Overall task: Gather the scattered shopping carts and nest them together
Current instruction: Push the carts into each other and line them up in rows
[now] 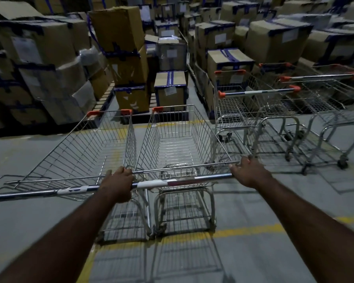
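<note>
Near the floor's yellow line point(243, 231), left hand point(117, 185) and right hand point(246, 173) clamp one cart's handle point(182, 179). A neighbouring cart point(80, 152) sits touching alongside. Pushing could snag their baskets.

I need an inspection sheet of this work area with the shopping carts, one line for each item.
Surface: grey concrete floor with yellow lines.
Job's things: near cart held by its handle; second cart close beside it on the left; nested carts at right.
Clutter: nothing seen.
Grippers: left hand closed on the handle bar; right hand on its right end.
Cables: nothing seen.
Surroundings: stacked cardboard boxes on pallets.
</note>
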`<state>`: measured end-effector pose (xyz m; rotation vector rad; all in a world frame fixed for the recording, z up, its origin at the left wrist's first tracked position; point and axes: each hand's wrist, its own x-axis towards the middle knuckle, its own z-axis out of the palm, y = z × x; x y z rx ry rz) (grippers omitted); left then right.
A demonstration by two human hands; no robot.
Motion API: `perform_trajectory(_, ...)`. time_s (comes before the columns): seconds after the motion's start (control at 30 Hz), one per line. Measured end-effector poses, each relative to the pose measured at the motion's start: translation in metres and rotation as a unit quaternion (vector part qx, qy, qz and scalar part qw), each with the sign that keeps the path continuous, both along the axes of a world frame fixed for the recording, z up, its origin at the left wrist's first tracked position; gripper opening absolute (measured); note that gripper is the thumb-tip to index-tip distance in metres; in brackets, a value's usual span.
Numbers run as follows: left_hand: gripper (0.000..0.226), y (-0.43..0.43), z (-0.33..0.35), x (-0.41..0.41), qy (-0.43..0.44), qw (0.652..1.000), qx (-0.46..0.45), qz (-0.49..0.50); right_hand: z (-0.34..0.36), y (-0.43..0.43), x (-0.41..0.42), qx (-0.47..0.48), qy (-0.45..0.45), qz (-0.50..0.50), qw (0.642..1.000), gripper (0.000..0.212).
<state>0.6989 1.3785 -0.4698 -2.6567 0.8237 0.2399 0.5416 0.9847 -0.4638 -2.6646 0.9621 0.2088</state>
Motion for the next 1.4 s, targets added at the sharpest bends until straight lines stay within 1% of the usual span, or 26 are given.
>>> perform_trajectory(0.1,0.068,-0.022,0.003,-0.003,0.021,0.997,0.037,0.061,0.0,0.002,-0.001,-0.039,0.045,0.025,0.998,0.074)
perform_trajectory(0.17,0.071,-0.035,0.006,-0.006,0.054,0.994,0.041,0.081,-0.001,0.002,-0.003,-0.05,0.043,0.065,0.996,0.069)
perform_trajectory(0.27,0.076,-0.069,0.018,-0.008,0.196,0.972,-0.051,0.121,-0.005,-0.001,-0.007,-0.049,0.032,0.114,0.992,0.066)
perform_trajectory(0.3,0.078,-0.083,0.021,-0.009,0.218,0.965,-0.073,0.122,-0.006,-0.003,-0.008,-0.049,0.036,0.126,0.99,0.066)
perform_trajectory(0.4,0.08,-0.133,0.031,-0.012,0.203,0.971,-0.081,0.1,-0.003,-0.006,-0.011,-0.047,0.037,0.154,0.986,0.07)
perform_trajectory(0.53,0.071,-0.206,0.037,-0.012,0.197,0.974,-0.095,0.052,-0.005,-0.007,-0.015,-0.01,0.023,0.159,0.987,0.076)
perform_trajectory(0.6,0.067,-0.244,0.04,-0.01,0.184,0.978,-0.1,0.016,-0.001,-0.01,-0.017,-0.001,0.029,0.168,0.985,0.079)
perform_trajectory(0.67,0.066,-0.281,0.044,-0.008,0.165,0.98,-0.109,-0.023,0.007,-0.017,-0.017,-0.004,0.041,0.193,0.98,0.076)
perform_trajectory(0.73,0.067,-0.319,0.047,-0.005,0.142,0.98,-0.124,-0.061,0.016,-0.034,-0.009,-0.011,0.012,0.2,0.98,0.069)
perform_trajectory(0.83,0.07,-0.371,0.051,0.001,0.115,0.976,-0.149,-0.108,0.027,-0.075,0.007,-0.035,-0.054,0.172,0.983,0.056)
perform_trajectory(0.87,0.072,-0.388,0.052,0.005,0.112,0.974,-0.156,-0.122,0.028,-0.092,0.013,-0.043,-0.065,0.167,0.983,0.055)
perform_trajectory(1.0,0.078,-0.451,0.05,0.036,0.118,0.966,-0.188,-0.135,0.043,-0.167,0.042,-0.052,-0.067,0.154,0.984,0.068)
perform_trajectory(1.13,0.084,-0.515,0.05,0.08,0.116,0.957,-0.226,-0.14,0.05,-0.234,0.081,-0.054,-0.066,0.146,0.986,0.071)
perform_trajectory(1.33,0.082,-0.602,0.048,0.138,0.112,0.962,-0.21,-0.135,0.056,-0.318,0.124,-0.061,-0.052,0.133,0.988,0.079)
perform_trajectory(1.4,0.084,-0.624,0.044,0.149,0.117,0.963,-0.209,-0.128,0.056,-0.344,0.137,-0.049,-0.053,0.127,0.989,0.082)
